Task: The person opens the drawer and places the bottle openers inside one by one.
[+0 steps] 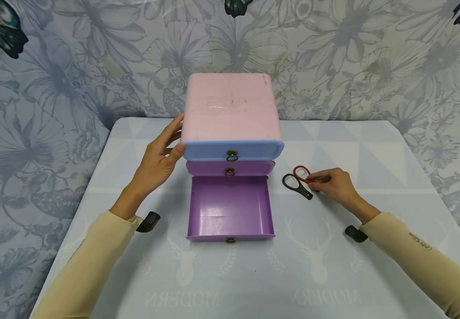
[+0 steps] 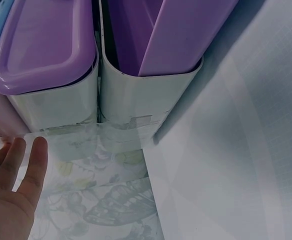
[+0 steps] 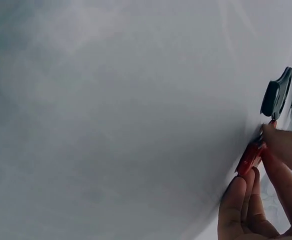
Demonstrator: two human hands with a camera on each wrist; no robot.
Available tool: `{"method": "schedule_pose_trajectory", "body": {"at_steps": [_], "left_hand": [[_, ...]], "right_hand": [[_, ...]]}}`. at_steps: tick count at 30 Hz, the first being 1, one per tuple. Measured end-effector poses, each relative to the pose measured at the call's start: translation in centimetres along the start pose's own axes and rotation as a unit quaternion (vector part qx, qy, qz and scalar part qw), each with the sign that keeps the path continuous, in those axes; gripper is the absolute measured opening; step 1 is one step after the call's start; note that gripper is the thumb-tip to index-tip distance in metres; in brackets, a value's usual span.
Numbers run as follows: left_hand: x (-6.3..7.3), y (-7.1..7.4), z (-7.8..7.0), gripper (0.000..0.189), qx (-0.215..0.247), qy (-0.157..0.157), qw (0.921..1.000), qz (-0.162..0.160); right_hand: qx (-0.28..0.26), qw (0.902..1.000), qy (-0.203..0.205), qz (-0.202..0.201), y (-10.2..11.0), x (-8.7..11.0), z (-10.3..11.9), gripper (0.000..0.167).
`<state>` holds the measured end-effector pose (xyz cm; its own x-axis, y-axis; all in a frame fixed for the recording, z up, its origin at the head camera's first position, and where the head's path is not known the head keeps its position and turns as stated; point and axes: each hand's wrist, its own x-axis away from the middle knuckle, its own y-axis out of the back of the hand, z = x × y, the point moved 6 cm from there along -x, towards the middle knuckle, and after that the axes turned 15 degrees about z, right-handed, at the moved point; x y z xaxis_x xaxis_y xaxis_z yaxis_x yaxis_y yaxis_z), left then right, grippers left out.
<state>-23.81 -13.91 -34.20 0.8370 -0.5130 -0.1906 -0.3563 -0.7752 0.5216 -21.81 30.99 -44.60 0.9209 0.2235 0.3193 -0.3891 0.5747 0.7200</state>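
Note:
A small drawer cabinet with a pink top stands at the middle of the table. Its top drawer has a blue front, its middle drawer a purple one. The purple bottom drawer is pulled out towards me. My left hand rests against the cabinet's left side, fingers fairly straight. On the right, my right hand pinches the handle of a red ring-headed tool between thumb and fingers, low over the table. Beside it lies a similar black ring-headed tool with a short handle.
The table has a pale patterned cover. Behind it hangs flowered wall covering. Black straps or devices sit at the left wrist and right wrist. Small brass ring pulls stick out from the drawer fronts.

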Motion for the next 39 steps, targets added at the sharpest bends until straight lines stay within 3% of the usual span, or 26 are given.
{"method": "schedule_pose_trajectory", "body": {"at_steps": [4,7,11,20,30,36,39], "left_hand": [[0.0,-0.1,-0.4,0.066,0.002,0.005,1.0000,0.000],[0.2,-0.1,-1.5,0.070,0.005,0.009,0.9999,0.001],[0.2,-0.2,-2.6,0.072,0.007,0.010,0.9999,0.004],[-0.1,0.0,-0.2,0.064,0.002,0.003,1.0000,-0.002],[-0.1,0.1,-0.1,0.065,0.003,0.004,1.0000,-0.003],[0.1,0.1,-0.1,0.064,0.005,0.005,1.0000,-0.001],[0.2,0.0,-0.9,0.068,0.006,0.007,1.0000,0.000]], "right_hand": [[0.014,0.9997,0.019,-0.012,-0.1,-0.2,0.1,0.029],[0.023,0.9990,0.031,-0.021,-0.1,-0.3,0.1,0.025],[0.020,0.9992,0.022,-0.026,0.0,-0.2,0.0,0.025],[-0.001,0.9996,0.009,-0.026,0.4,0.0,0.1,0.029],[-0.018,0.9970,0.061,-0.044,0.7,0.6,1.4,0.021],[-0.033,0.9967,0.066,-0.035,0.7,1.5,2.7,0.021],[-0.044,0.9965,0.067,-0.026,0.6,2.0,3.5,0.022]]}}
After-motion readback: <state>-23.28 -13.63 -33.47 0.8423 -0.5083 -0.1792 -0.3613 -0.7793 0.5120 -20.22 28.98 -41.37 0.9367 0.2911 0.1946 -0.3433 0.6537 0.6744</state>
